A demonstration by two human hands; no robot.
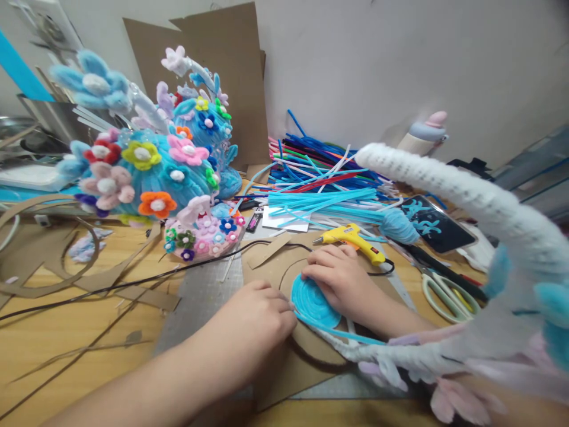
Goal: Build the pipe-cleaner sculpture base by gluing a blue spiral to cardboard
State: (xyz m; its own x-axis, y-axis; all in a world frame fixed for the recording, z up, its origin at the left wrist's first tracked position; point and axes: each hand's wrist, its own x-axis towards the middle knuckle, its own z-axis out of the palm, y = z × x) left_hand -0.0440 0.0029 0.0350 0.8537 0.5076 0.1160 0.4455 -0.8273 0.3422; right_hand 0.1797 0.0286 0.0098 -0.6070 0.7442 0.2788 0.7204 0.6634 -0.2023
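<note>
My left hand is closed at the near left edge of a flat blue pipe-cleaner coil, its fingertips pinching the loose blue pipe cleaner that trails off to the right. My right hand bends its fingers over the coil's far right side and holds it down. Beneath the coil lies a round piece of cardboard, on a larger cardboard sheet. A thick white fuzzy arch curves through the right foreground, with pink and blue fuzzy petals near its lower end.
Beyond my right hand lies a yellow glue gun, its black cable crossing leftward. Scissors and a phone are at right. Loose pipe cleaners are heaped at the back. Flower-covered blue pieces and cardboard scraps occupy the left.
</note>
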